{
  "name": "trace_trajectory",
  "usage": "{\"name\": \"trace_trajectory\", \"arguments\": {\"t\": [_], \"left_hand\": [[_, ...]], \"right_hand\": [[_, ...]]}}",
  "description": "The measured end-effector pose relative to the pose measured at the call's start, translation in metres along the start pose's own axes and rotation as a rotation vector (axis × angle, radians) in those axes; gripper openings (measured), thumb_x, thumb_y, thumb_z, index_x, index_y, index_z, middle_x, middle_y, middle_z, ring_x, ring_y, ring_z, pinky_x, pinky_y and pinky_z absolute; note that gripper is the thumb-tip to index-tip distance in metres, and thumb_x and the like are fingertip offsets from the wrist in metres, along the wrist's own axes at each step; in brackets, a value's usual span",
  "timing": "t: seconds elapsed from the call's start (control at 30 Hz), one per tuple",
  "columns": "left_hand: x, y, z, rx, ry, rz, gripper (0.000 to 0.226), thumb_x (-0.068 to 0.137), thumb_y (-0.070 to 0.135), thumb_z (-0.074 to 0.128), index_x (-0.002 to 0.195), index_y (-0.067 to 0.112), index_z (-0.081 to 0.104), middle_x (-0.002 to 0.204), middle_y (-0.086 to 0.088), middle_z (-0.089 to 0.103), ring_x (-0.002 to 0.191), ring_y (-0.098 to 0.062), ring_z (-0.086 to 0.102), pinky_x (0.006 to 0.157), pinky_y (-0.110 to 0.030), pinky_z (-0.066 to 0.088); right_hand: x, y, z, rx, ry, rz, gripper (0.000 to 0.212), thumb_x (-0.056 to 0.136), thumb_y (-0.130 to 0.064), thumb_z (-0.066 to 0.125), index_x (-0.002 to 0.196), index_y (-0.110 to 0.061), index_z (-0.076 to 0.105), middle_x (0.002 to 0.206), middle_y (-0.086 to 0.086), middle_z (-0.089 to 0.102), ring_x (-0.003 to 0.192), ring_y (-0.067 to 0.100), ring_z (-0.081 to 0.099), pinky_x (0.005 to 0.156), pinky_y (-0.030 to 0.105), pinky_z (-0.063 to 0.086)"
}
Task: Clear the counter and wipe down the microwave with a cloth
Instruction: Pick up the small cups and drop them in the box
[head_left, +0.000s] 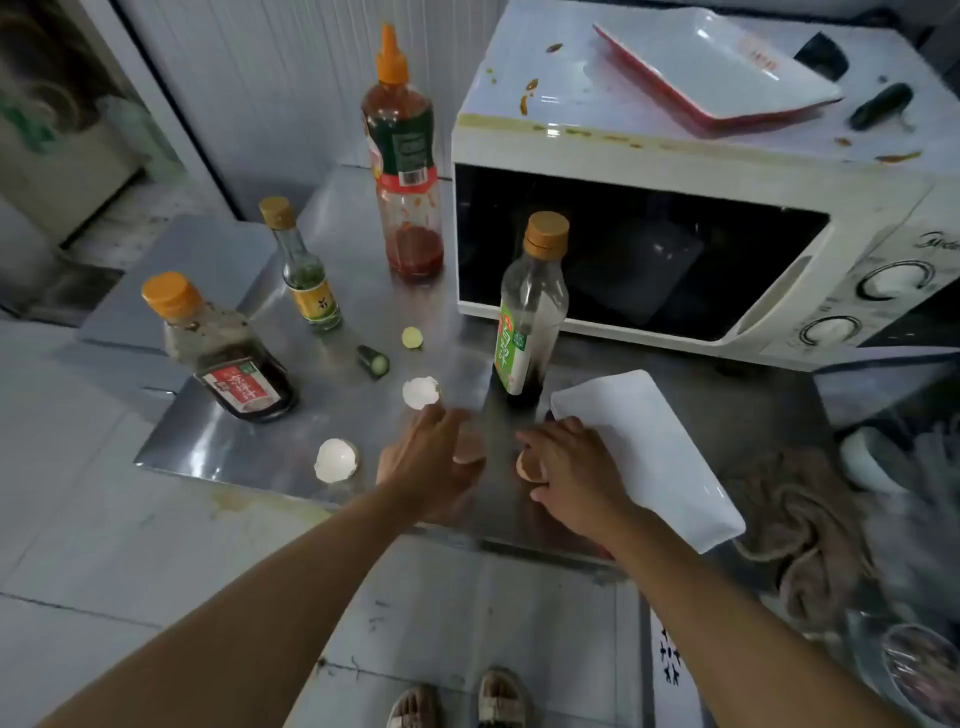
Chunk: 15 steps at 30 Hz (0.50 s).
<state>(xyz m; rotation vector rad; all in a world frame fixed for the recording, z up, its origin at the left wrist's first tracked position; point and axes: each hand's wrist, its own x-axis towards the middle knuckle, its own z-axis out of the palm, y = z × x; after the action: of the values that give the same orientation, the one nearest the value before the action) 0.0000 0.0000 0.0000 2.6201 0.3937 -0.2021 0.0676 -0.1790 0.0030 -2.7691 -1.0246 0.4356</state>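
Note:
The stained white microwave (649, 150) stands at the back right of the steel counter (218, 447). White eggshell halves (421, 392) (336, 460) and two cucumber bits (373, 360) (412, 338) lie on the counter. My left hand (426, 462) hovers just below the upper shell, cupping a brownish shell piece (469, 446). My right hand (576, 473) pinches another brown shell piece (525, 465) beside a white rectangular plate (654, 447). A brown cloth (800, 530) lies bunched at the counter's right end.
Several bottles stand around: a chili sauce bottle (408, 171), a small clear bottle (306, 275), a squat soy bottle (228, 358) and a tall dark bottle (530, 322) just beyond my hands. On the microwave lie a red-edged dish (717, 67) and a cucumber end (880, 106).

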Motion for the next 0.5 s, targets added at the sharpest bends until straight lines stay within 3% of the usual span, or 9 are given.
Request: {"name": "trace_trajectory", "arguments": {"t": [0.33,0.5], "left_hand": [[0.003,0.014,-0.001,0.122,-0.022,-0.143,0.039,0.081,0.035,0.065,0.117,0.022,0.056,0.126,0.001,0.047,0.109,-0.025,0.055,0.078,-0.041,0.053],[-0.021,0.001,-0.021,0.038,0.112,-0.19,0.033,0.082,0.029,0.062,0.114,0.022,0.057,0.116,0.002,0.056,0.103,-0.024,0.059,0.077,-0.038,0.051]], "right_hand": [[0.008,0.01,0.005,-0.013,0.1,-0.096,0.046,0.076,-0.027,0.074,0.119,-0.019,0.059,0.122,0.0,0.06,0.113,0.021,0.051,0.095,0.032,0.038],[0.015,-0.007,-0.007,0.107,0.107,-0.143,0.041,0.082,-0.023,0.069,0.121,-0.014,0.057,0.122,0.004,0.057,0.111,0.023,0.054,0.092,0.031,0.043]]}}
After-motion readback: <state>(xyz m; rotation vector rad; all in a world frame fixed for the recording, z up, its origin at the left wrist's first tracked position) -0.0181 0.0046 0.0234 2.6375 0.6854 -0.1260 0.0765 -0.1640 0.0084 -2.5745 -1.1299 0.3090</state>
